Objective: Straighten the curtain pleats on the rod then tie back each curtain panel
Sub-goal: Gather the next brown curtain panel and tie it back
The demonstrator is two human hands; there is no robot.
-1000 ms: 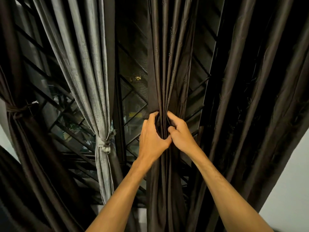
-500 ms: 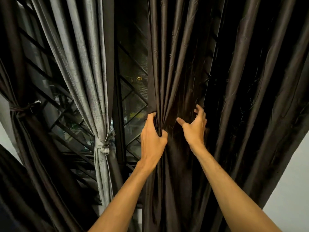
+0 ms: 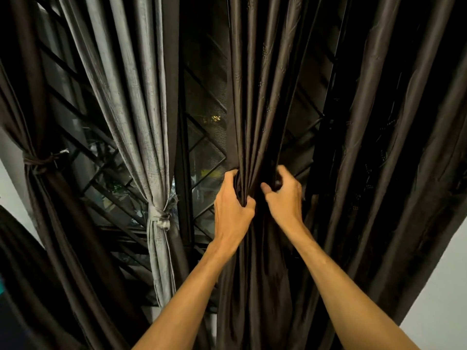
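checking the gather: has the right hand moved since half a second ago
Yes: the right hand has come back left toward the left hand, which stays clamped on the dark curtain.

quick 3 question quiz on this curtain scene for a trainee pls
1. True or false: the grey curtain is already tied back.
2. Which hand grips the gathered folds of the dark brown curtain: A left hand, B right hand, C both?
3. What shows behind the curtains?

Key
1. True; a grey tie cinches it.
2. C.
3. A window grille with diagonal bars.
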